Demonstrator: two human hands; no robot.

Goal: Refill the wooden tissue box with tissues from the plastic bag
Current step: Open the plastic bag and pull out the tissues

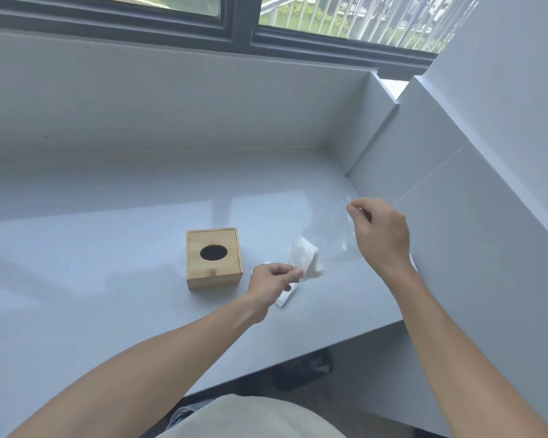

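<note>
A square wooden tissue box [214, 259] with a dark oval hole in its lid stands on the pale grey counter [108, 248]. To its right a clear plastic bag [329, 235] is stretched between my hands, with white tissues [305, 259] inside it near the lower end. My left hand [274, 278] pinches the bag's lower edge just right of the box. Higher and further right, my right hand [381, 230] pinches the bag's upper end, lifted off the counter.
A grey wall [456, 184] rises close on the right and a low ledge under a window [234, 14] runs along the back. The counter's front edge [298, 358] drops off near my body.
</note>
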